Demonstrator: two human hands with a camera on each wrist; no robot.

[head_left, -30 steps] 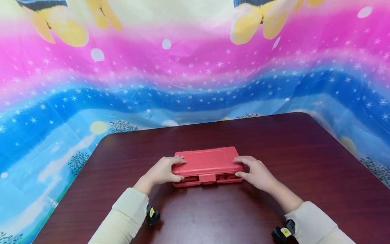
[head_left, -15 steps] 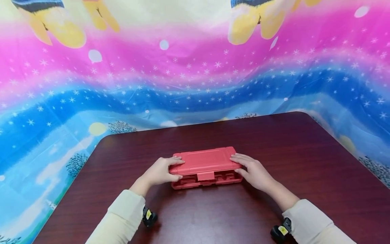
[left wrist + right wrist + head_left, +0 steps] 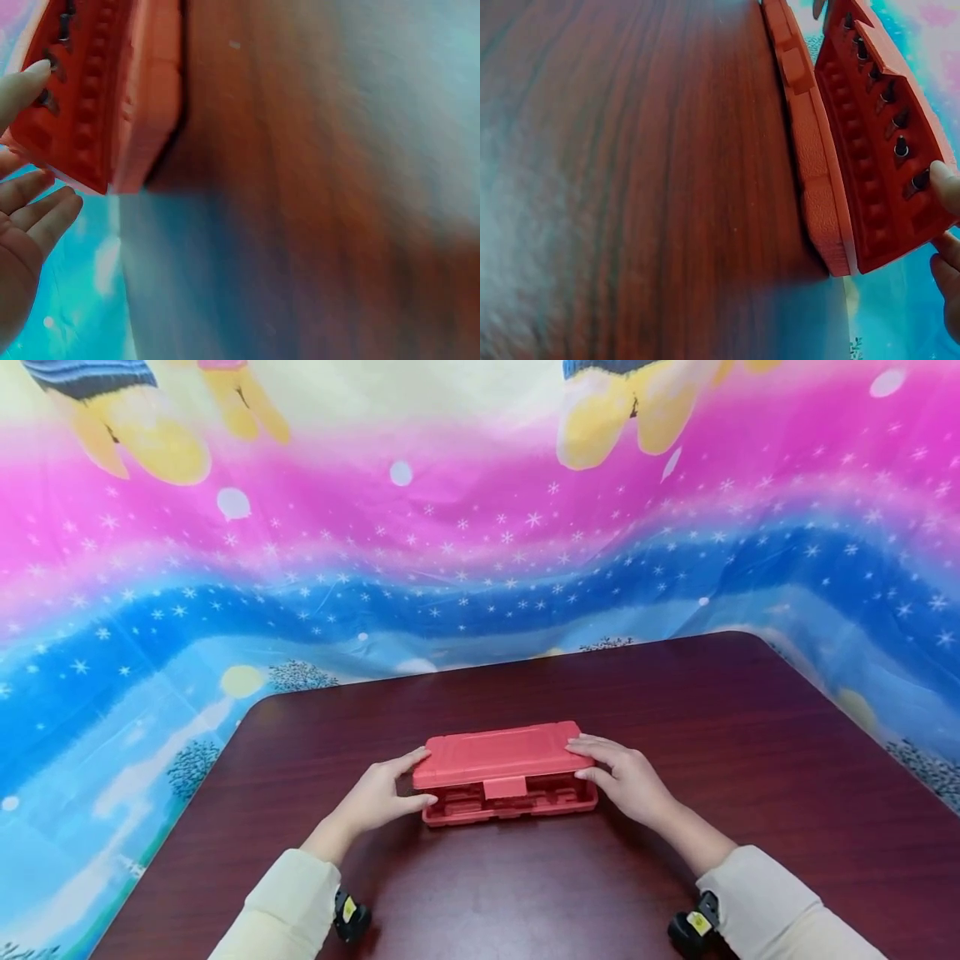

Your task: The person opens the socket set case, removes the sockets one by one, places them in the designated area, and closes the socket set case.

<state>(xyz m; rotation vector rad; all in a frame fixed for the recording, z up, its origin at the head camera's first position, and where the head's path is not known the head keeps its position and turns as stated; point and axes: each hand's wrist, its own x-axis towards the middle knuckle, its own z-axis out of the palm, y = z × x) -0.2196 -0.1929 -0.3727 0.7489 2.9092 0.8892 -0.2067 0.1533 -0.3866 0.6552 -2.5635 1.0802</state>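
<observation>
Red case [image 3: 502, 777] on table [image 3: 510, 893], lid [image 3: 498, 752] part-open. L hand [image 3: 375, 795]: fingers wide at lid corner; R hand [image 3: 633, 785] pinches lid edge. Prob. light, stiff plastic; best hold 2 front corners, clear of bits [image 3: 901, 150].

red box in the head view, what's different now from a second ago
The lid has tilted further up at its front, widening the gap above the base. The left hand has slid outward to the lid's left edge, its hold looking looser. The right hand still pinches the lid's right end; the base stays on the table.
</observation>
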